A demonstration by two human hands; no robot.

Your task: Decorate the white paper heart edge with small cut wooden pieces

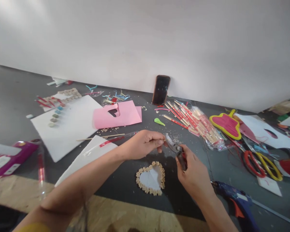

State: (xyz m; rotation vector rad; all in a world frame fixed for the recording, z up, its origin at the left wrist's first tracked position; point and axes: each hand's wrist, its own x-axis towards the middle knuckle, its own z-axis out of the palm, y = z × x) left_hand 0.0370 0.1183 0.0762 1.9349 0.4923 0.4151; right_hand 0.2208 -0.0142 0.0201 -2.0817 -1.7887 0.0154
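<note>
On a dark table [120, 187]: paper heart [149, 179] with its rim nearly full, cutters [176, 148] in hand

So the heart lay flat near the front edge, just below the two hands and touching neither. Small round tan pieces [138, 178] ran around nearly all of its outline, maybe with a little gap at the lower right, hard to tell. I'd call the border mostly done. The white middle was bare and creased, so if that was meant to be filled too, none of it was done yet.

Above it, the left hand [147, 143] pinched what looked like a thin stick [164, 140], its end right by the blades. The right hand [192, 167] was wrapped around the cutters' handles; couldn't tell if the blades had closed. Crumbs [175, 132] were scattered just beyond.

Further out, a pile of wrapped chopsticks [181, 116] sat to the right, so loads of material left. A blue glue gun [239, 196] lay near the right forearm, scissors [252, 166] past it. Folded pink paper [128, 112] was off to the left, and a phone [161, 90] leaned on the wall [135, 42] at the back.
</note>
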